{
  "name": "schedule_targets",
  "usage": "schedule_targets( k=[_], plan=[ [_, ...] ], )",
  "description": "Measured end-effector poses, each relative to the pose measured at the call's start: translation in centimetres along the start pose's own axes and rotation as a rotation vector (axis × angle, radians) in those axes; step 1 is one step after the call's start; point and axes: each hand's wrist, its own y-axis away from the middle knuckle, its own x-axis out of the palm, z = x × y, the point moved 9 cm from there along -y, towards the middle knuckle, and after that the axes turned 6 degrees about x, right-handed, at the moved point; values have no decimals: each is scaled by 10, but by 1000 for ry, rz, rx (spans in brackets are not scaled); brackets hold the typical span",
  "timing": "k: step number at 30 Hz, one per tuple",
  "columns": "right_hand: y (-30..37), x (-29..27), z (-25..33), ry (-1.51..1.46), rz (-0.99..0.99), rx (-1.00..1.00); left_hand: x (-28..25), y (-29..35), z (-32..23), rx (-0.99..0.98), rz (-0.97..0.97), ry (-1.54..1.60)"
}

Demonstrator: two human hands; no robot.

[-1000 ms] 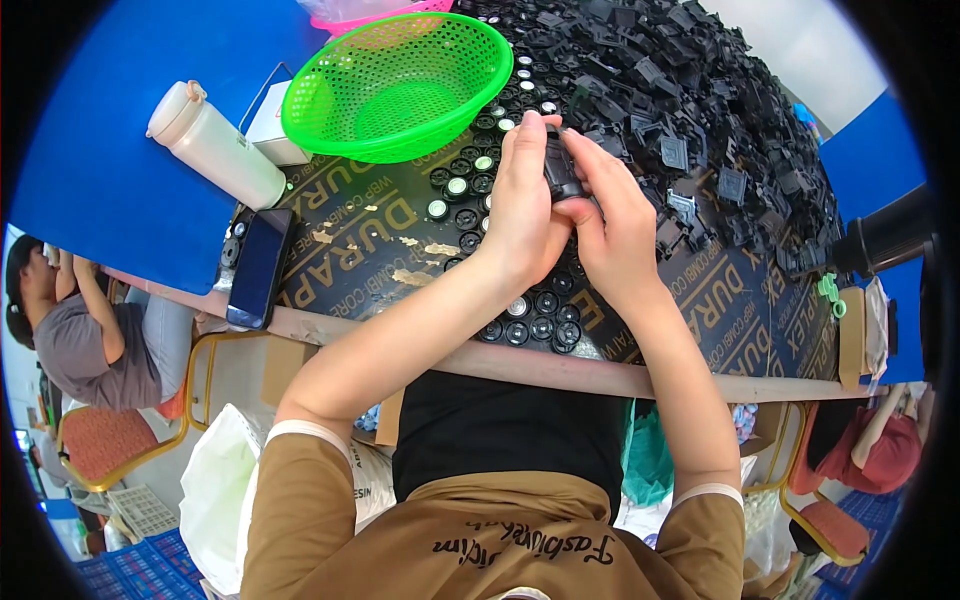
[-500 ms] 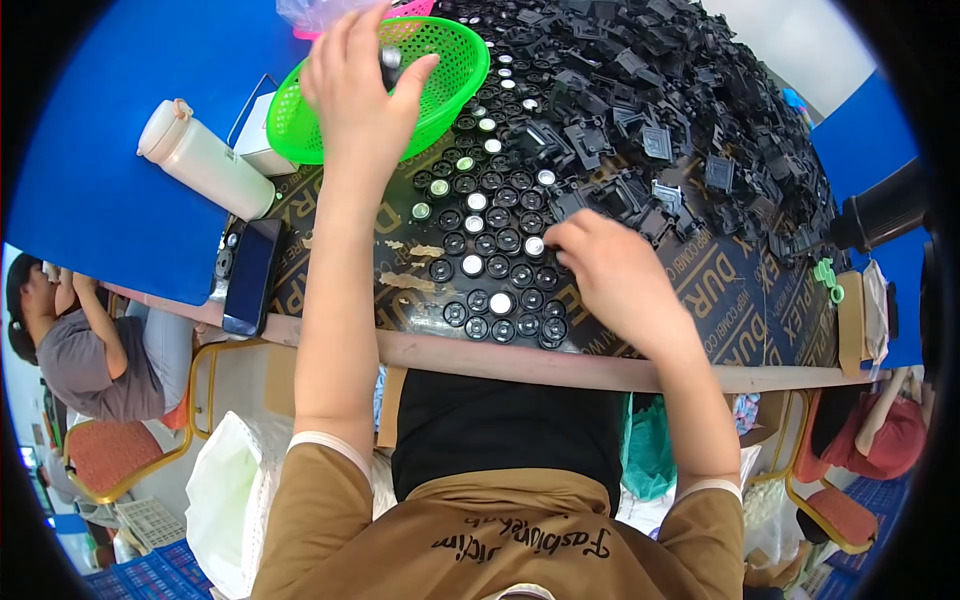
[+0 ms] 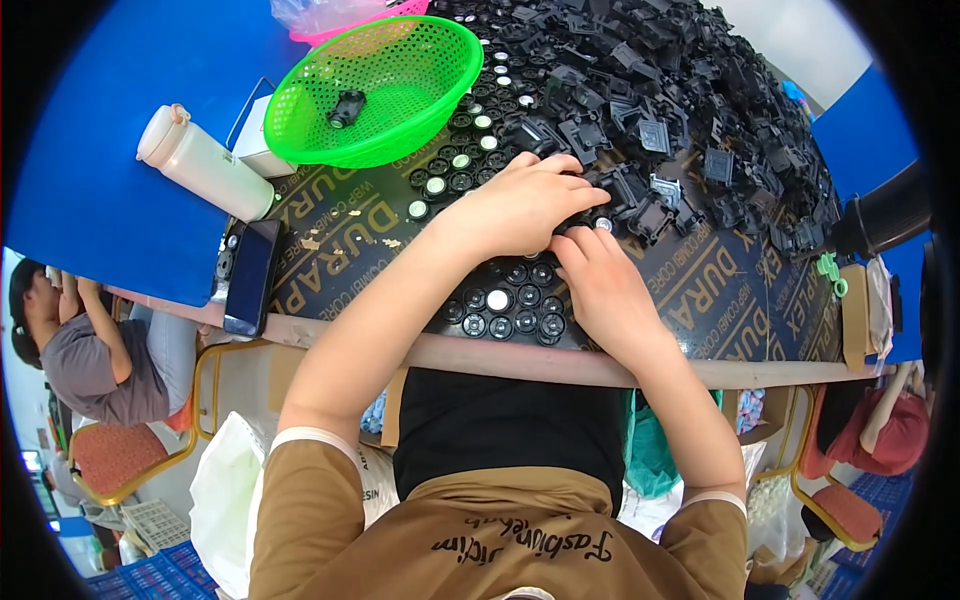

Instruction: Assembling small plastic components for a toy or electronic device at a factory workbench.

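My left hand (image 3: 545,205) reaches across the rows of small black wheels (image 3: 500,325), back up. Its fingers are stretched and apart beside the heap of black plastic parts (image 3: 660,110); its thumb is hidden. Just in front of it, my right hand (image 3: 607,290) is closed at the fingertips on a small wheel with a silver centre (image 3: 603,225), partly covered by the fingers. The two hands nearly touch. In the green perforated basket (image 3: 290,140), at the upper left, lies one black plastic piece (image 3: 347,108).
Left of the basket lie a pale bottle (image 3: 205,160), a white box (image 3: 262,140) and a dark phone (image 3: 252,278). A pink basket (image 3: 395,12) stands behind. A black cylinder (image 3: 885,210) juts in at the right. Other people sit at both sides.
My left hand has left the green basket and come down to the right; a black piece now lies in the basket. My right hand has shifted slightly right, taking a silver-centred wheel along.
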Motion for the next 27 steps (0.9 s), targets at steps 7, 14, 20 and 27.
schedule_targets(
  k=[7,14,20,27],
  plan=[
    [4,-18,-21,-370,-82,234,-11,5,11,-109,-78,-11],
    [11,-31,-56,-134,-177,345,-41,17,35,-320,-352,341],
    [9,-18,-48,67,-103,373,-33,19,37,-360,-383,580],
    [-10,-49,-62,-748,-165,449,-43,18,27,-321,-444,576]
  ],
)
